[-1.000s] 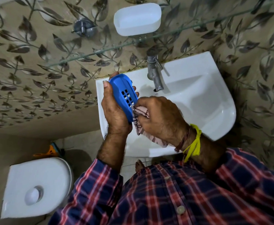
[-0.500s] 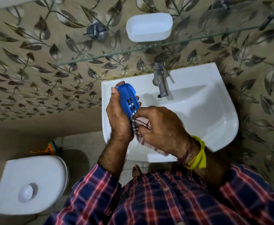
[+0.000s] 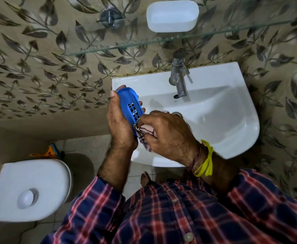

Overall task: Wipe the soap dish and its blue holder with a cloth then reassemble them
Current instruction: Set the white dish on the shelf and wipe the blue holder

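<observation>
My left hand [image 3: 120,125] grips the blue slotted holder [image 3: 129,101] on edge above the left side of the basin, its lower end hidden by both hands. My right hand [image 3: 167,132] holds a bunched pink patterned cloth [image 3: 146,133] and presses it against the holder's lower part. The white soap dish [image 3: 172,15] sits apart on the glass shelf [image 3: 161,41] above the tap.
A white washbasin [image 3: 232,120] with a metal tap [image 3: 178,78] lies under my hands. A white toilet cistern [image 3: 29,189] stands at the lower left. An orange and blue brush [image 3: 50,151] lies on the floor by the wall. A metal valve [image 3: 109,17] sticks out of the leaf-patterned wall.
My right hand has shifted the cloth slightly along the holder's lower part. The holder has turned a little in my left hand. The camera view has drifted.
</observation>
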